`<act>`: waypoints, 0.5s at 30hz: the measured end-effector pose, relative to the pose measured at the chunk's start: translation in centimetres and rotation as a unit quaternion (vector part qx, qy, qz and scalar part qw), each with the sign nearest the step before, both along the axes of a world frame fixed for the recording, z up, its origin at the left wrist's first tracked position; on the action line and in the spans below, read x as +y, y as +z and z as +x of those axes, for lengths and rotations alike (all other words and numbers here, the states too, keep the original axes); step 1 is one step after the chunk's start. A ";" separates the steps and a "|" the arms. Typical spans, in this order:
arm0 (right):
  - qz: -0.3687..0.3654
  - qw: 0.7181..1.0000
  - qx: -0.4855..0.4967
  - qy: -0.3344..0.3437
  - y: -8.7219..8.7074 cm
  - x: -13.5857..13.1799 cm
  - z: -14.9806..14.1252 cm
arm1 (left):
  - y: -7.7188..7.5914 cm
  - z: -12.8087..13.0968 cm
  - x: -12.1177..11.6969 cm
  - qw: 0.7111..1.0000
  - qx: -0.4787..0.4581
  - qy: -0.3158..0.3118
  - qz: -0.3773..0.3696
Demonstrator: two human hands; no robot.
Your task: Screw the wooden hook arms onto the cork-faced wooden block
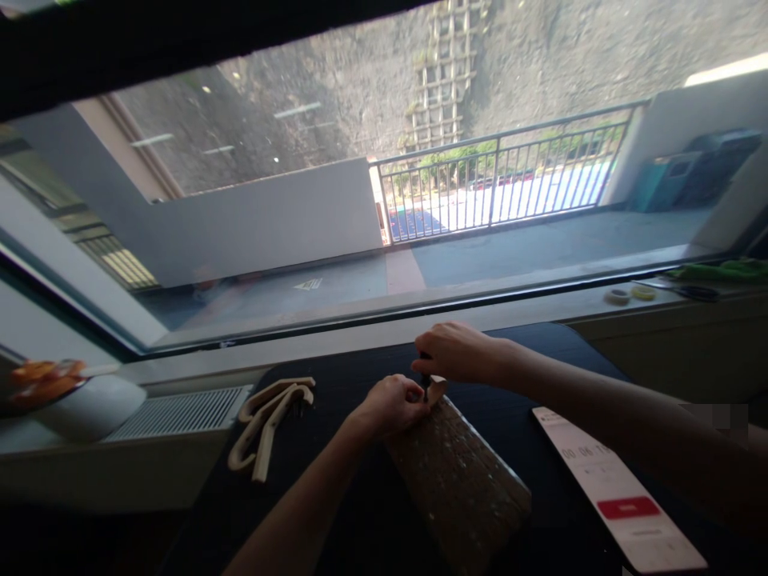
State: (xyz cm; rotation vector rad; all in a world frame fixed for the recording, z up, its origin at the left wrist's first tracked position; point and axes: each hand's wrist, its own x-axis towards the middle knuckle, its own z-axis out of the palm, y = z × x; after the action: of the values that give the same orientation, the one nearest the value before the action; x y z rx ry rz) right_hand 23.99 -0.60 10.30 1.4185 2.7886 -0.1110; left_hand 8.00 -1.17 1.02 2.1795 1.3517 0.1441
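Observation:
My right hand (450, 350) is closed around the dark handle of a screwdriver (426, 382), held upright with its shaft pointing down. Just beside it, my left hand (393, 404) has its fingers curled on a light wooden piece (438, 390) at the far end of a worn brown wooden board (462, 472). The screwdriver's tip comes down by the left fingertips, and what it touches there is too small to make out. Several curved light wooden pieces (270, 424) lie in a loose pile to the left on the black table (354, 360).
A phone (618, 488) with a running timer lies on the table's right side. Tape rolls (643, 294) and dark scissors (696, 292) rest on the windowsill at right. A white pot (90, 408) stands at left near a vent grille (180, 412). A large window spans the back.

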 end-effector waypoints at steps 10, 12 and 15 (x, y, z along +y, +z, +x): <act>-0.037 0.997 0.019 0.065 0.8 0.1 1.0 | 0.2 0.1 -0.1 1.000 0.000 0.017 -0.003; -0.007 0.998 0.015 0.061 0.3 0.1 0.8 | 0.2 0.1 0.0 1.000 0.004 0.012 -0.003; 0.022 0.999 0.005 0.043 -0.4 0.0 0.2 | 0.0 0.0 0.1 1.000 0.007 0.003 -0.003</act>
State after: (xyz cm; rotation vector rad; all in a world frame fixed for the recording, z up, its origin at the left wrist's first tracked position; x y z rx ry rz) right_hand 24.14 -0.61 9.94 1.3067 2.8721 -0.0556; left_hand 8.02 -1.12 1.04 2.1765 1.3643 0.1262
